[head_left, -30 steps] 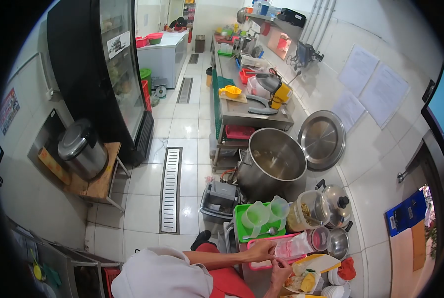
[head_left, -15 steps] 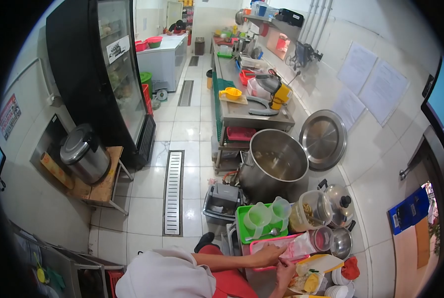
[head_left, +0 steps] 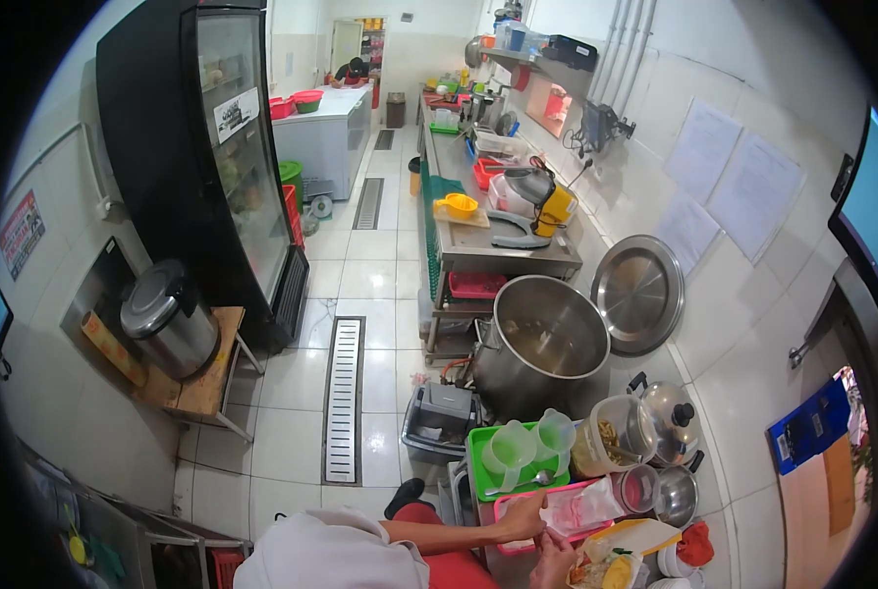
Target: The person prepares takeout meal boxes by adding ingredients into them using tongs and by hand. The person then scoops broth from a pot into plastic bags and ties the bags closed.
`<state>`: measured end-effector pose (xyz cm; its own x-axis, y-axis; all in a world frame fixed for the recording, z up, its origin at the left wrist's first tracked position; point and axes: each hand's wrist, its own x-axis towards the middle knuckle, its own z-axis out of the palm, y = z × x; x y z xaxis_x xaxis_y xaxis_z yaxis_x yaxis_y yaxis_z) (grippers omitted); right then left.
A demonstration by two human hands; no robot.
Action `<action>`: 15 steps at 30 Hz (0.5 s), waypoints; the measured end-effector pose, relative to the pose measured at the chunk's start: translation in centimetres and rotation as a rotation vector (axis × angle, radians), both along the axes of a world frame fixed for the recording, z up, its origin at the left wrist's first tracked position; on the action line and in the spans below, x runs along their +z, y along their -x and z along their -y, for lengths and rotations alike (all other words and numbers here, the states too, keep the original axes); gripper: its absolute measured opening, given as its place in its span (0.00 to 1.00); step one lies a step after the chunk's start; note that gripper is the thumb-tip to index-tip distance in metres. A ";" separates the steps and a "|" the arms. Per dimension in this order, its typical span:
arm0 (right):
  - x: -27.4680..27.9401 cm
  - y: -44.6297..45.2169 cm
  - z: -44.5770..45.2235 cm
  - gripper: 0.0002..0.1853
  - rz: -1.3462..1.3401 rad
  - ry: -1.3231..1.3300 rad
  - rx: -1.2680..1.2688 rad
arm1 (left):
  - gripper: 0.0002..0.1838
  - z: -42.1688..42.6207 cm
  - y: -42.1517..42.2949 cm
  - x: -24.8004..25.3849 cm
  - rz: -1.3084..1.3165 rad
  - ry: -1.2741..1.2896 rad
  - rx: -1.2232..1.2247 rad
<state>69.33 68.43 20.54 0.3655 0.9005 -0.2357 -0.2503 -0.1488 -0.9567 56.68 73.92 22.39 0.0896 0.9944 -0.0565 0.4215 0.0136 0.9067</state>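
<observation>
My left hand (head_left: 524, 517) is closed with its fingertips at the near end of a translucent plastic bag (head_left: 581, 505) that shows some pink. The bag lies over a pink tray (head_left: 506, 503). Just below, my right hand (head_left: 555, 562) has its fingers pinched together close to the left fingertips; what sits between them is too small to make out. Beside the right hand stands an open yellow food box (head_left: 645, 535) with food (head_left: 616, 572), partly yellow, in it.
Behind the pink tray, a green tray (head_left: 478, 463) carries measuring jugs (head_left: 509, 450) and a spoon. A tub of food (head_left: 596, 442), a lidded pot (head_left: 673, 422) and a steel bowl (head_left: 677, 494) crowd the wall side. Farther ahead stands a large stockpot (head_left: 547, 329).
Both hands have shifted slightly left and down in view. The plastic bag now shows larger and more spread out beside my left hand. The whole view has tipped a little.
</observation>
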 end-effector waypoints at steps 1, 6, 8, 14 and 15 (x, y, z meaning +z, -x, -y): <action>-0.1 -0.2 0.4 0.11 0.013 -0.015 0.000 | 0.22 0.0 -0.2 -1.0 0.048 0.034 -0.004; -0.4 -0.8 0.2 0.09 0.118 0.126 0.035 | 0.23 -0.1 -0.5 -3.3 0.152 0.156 0.116; -0.7 -0.8 0.0 0.08 0.164 0.102 0.060 | 0.24 0.1 -0.4 -3.0 0.206 0.217 0.129; 0.1 -0.3 -0.2 0.08 0.104 0.091 0.097 | 0.27 0.1 0.6 -2.2 0.260 0.244 0.052; 0.5 -0.4 -0.1 0.08 0.087 0.104 0.119 | 0.28 0.1 0.5 -2.3 0.260 0.247 0.035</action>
<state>69.72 68.57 21.05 0.2806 0.9112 -0.3015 -0.1415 -0.2714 -0.9520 56.15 73.87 20.05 0.0986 0.9562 -0.2755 0.1728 0.2562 0.9511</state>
